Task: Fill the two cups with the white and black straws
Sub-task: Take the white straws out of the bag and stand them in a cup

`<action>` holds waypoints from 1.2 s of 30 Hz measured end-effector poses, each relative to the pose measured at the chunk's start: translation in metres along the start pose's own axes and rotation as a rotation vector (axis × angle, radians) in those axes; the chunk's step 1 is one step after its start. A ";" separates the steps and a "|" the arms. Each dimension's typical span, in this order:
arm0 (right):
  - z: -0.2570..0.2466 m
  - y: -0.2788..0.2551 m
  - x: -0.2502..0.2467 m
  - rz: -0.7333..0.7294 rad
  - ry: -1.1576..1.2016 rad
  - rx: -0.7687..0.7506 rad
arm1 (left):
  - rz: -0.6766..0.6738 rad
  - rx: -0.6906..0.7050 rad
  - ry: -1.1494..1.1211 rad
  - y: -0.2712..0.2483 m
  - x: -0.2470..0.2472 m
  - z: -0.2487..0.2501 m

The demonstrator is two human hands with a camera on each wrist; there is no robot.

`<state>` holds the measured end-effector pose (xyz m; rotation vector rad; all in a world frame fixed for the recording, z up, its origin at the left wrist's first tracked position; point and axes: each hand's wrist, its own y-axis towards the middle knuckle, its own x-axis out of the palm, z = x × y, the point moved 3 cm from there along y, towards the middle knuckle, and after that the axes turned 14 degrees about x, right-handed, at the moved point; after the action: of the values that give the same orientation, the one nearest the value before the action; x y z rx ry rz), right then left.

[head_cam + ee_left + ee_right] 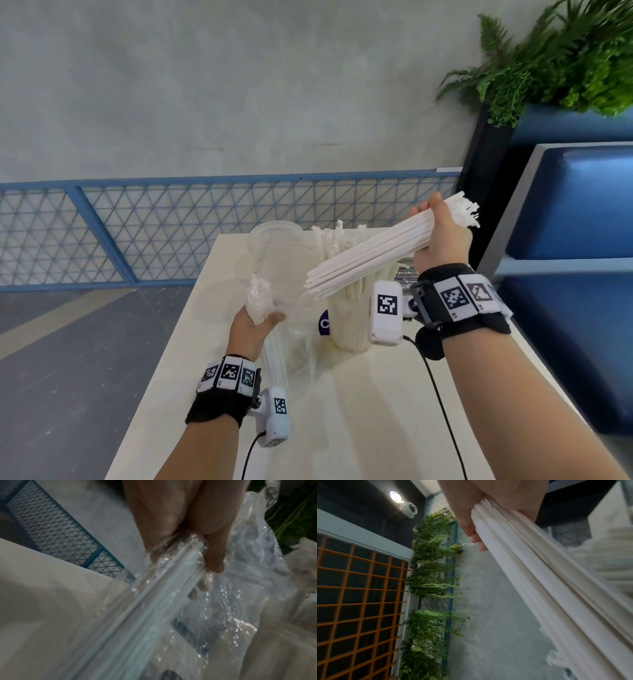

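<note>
Head view: the right hand (442, 236) is clenched round a thick bundle of white paper straws (370, 260), tilted above the tall clear plastic cup (349, 322) already packed with white straws on the cream worktop (376, 411). Left of that cup, the left hand (255, 325) grips the crumpled clear plastic bag (260, 301) — a few straws (154, 608) remain inside. Behind the bag, beside the cup, stands a second clear cup (274, 240).

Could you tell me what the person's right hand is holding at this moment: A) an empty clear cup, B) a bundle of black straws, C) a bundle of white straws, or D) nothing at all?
C: the right hand grips a bundle of white straws, held aslant above the cup that already holds white straws.
</note>
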<state>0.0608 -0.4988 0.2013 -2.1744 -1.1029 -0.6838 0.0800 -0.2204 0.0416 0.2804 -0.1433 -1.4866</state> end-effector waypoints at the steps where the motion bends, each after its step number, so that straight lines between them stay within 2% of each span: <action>1: -0.007 -0.001 0.001 0.017 -0.072 -0.056 | 0.021 -0.007 -0.006 0.000 0.000 0.001; 6: -0.024 -0.009 0.014 0.040 -0.369 -0.379 | 0.023 -0.018 -0.030 0.002 0.004 0.001; 8: -0.018 -0.011 0.021 0.064 -0.546 -0.452 | 0.021 -0.022 -0.046 0.002 0.007 0.001; 16: 0.048 0.011 0.019 -0.017 -1.073 -0.447 | -0.062 0.002 -0.092 -0.001 0.012 -0.002; 19: 0.069 0.020 0.013 -0.083 -1.123 -0.363 | -0.073 0.005 -0.095 -0.001 0.011 -0.004; 22: 0.081 0.028 0.005 -0.076 -1.138 -0.328 | -0.079 0.016 -0.109 0.000 0.012 -0.004; 27: 0.074 0.021 0.007 -0.066 -1.071 -0.357 | -0.082 -0.004 -0.113 0.000 0.012 -0.006; 31: 0.074 0.008 0.006 -0.153 -0.986 -0.468 | -0.089 -0.005 -0.117 0.000 0.013 -0.006; 36: 0.079 0.015 0.001 -0.166 -1.006 -0.408 | -0.076 -0.032 -0.115 -0.001 0.013 -0.008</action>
<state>0.0876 -0.4500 0.1432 -2.8907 -1.7485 0.2308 0.0825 -0.2323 0.0329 0.1765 -0.2027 -1.5798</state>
